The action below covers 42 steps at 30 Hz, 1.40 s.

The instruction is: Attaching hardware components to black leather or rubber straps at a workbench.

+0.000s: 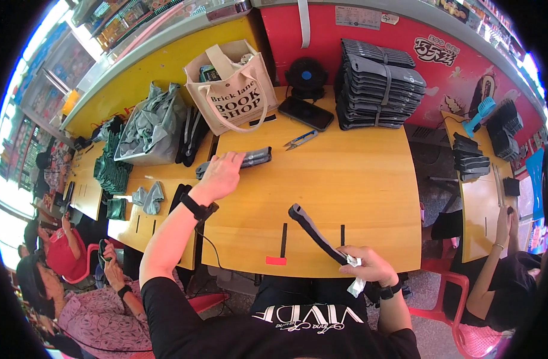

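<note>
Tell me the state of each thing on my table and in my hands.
Left hand: over the grey bundle
Grey bundle: folded, on the table
Right hand: closed on the grey-black strip
Grey-black strip: folded lengthwise, raised
Tote bag: upright, open, filled
Phone: lying flat
Snips: lying down
Fan: upright
Grey stack: strapped

We see grey folded socks (258,157) lying slantwise on the bench (370,179), under our left grip (223,173). In our right grip (364,264), at the bench's near edge, we have a long, narrow grey-and-black sock (314,231), pointing away leftward, a crumpled white scrap (356,286) at its near end.
</note>
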Each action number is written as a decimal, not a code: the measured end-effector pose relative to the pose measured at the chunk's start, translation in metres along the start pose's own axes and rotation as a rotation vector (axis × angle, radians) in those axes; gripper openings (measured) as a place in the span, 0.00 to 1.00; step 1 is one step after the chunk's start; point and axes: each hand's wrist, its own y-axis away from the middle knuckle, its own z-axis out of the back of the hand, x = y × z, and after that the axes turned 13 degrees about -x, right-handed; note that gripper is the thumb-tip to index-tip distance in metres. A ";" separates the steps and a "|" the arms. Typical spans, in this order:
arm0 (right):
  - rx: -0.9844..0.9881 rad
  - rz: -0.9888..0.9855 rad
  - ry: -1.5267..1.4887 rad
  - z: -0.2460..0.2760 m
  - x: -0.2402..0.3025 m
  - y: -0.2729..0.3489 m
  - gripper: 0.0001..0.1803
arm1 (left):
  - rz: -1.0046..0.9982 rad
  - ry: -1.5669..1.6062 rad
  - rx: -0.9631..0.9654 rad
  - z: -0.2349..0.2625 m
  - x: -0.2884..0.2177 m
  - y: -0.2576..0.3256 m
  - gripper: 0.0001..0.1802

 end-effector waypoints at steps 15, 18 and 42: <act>-0.018 -0.026 -0.008 0.001 0.001 0.003 0.25 | 0.032 0.304 0.081 0.011 0.010 -0.016 0.21; -0.017 -0.049 -0.006 0.001 0.000 0.003 0.24 | -0.074 0.073 0.048 0.002 -0.009 -0.002 0.18; -0.101 -0.158 -0.118 -0.005 0.008 0.012 0.25 | 0.146 0.111 0.189 0.014 -0.020 0.001 0.19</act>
